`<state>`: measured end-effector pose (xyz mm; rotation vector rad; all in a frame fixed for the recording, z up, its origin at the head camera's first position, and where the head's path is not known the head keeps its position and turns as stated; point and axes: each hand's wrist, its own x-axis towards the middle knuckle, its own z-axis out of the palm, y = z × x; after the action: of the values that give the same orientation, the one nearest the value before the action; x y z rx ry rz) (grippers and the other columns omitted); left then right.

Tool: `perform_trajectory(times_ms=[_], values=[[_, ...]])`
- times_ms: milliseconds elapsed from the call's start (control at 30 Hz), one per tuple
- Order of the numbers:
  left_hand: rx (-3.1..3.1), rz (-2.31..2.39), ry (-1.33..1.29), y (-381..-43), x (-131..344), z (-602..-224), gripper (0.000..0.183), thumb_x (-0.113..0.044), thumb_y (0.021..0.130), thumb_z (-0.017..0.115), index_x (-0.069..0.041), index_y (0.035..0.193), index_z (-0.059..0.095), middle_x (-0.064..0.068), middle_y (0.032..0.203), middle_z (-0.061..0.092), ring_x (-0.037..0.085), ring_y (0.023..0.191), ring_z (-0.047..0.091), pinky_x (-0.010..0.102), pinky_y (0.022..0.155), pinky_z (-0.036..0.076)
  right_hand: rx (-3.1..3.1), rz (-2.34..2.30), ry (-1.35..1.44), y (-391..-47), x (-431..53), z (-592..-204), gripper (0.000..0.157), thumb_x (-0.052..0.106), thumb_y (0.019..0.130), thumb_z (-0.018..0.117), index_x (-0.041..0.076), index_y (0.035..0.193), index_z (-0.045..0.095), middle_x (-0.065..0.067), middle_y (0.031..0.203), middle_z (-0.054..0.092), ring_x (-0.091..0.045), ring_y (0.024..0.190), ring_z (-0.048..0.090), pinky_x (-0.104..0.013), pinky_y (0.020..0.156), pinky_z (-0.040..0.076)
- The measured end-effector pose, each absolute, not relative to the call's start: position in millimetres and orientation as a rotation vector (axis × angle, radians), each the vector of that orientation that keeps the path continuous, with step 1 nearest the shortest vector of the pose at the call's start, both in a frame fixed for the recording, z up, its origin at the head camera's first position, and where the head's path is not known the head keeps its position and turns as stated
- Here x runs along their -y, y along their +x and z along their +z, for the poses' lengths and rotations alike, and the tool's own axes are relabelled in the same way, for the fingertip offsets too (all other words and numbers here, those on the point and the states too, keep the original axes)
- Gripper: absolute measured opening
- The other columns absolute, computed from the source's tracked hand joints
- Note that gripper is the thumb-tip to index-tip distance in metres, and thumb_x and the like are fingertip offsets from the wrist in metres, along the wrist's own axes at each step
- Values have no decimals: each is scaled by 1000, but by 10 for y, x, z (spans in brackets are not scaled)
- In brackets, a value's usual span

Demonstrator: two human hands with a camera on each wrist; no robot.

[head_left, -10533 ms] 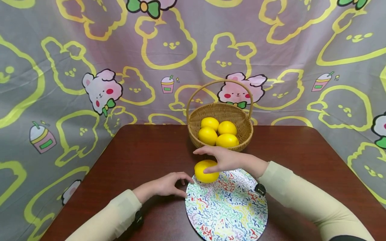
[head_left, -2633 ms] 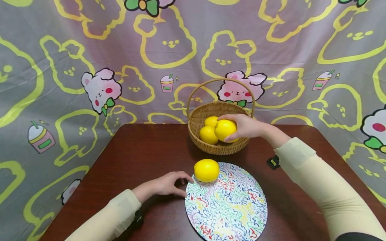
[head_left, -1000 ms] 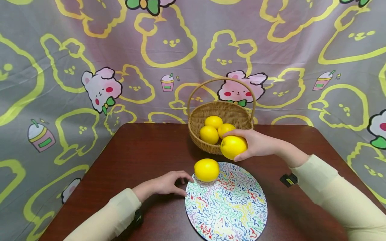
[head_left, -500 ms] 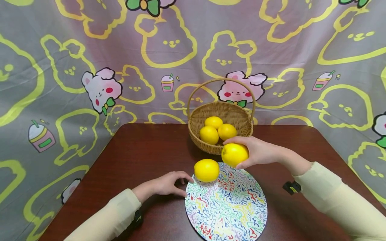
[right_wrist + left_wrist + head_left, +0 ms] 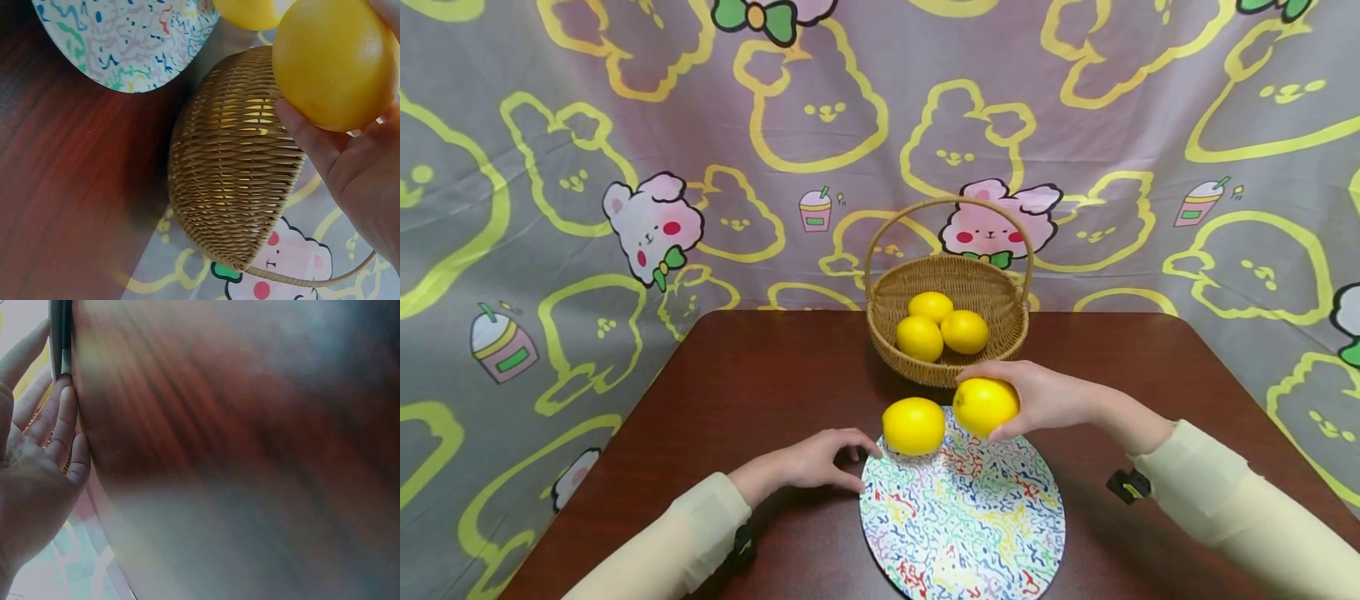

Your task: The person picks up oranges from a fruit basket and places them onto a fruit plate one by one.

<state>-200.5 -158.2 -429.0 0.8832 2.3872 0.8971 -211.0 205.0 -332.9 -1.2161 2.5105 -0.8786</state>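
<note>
R hand [image 5: 1056, 400] is pinching the held lemon [image 5: 987, 407], a smooth, glossy, bright yellow oval, between thumb & fingers; lemon is hanging over the far edge of the round board [image 5: 966, 517], w/ a small darker tip showing on its L end. Board is lying flat on the table [image 5: 767, 367], a thin disc w/ white ground & squiggles in red, blue, green, yellow etc. Other lemon [image 5: 913, 426] is resting on its far-L part, just beside the held one. L hand [image 5: 808, 458] is touching the board's L rim w/ fingertips, fingers loosely spread & gently bent. Basket [image 5: 925, 373], woven wicker, tan-brown, w/ a tall arched handle [image 5: 951, 200], is standing behind the board & holding 3 lemons [image 5: 919, 338] in a cluster. Table is showing reddish-brown, wood-grain, slightly shiny. Printed cloth [image 5: 827, 83] w/ yellow outlines is hanging behind, lightly creased.

Board's near edge is running out of head view at btm; both sleeves [image 5: 1217, 479] are getting cut off too. R wrist cam is cropping the held lemon at top; wicker is mostly hiding the basket's lemons there, yellow bits peeking thru. L wrist view is blurring the table; board is appearing nearly edge-on.
</note>
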Motion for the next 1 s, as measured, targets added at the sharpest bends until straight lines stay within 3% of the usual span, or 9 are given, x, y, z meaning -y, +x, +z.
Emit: perform_trajectory(times_ms=[1000], values=[[-2384, 902, 910, -2003, 1586, -4294, 41, -28, 82, 80, -23, 120, 64, -12, 111, 58, 11, 96, 52, 30, 86, 43, -2481, -880, -1191, -2151, -2083, -3735, 76, 30, 75, 85, 10, 138, 48, 4, 115, 57, -17, 91, 55, -35, 76, 49]])
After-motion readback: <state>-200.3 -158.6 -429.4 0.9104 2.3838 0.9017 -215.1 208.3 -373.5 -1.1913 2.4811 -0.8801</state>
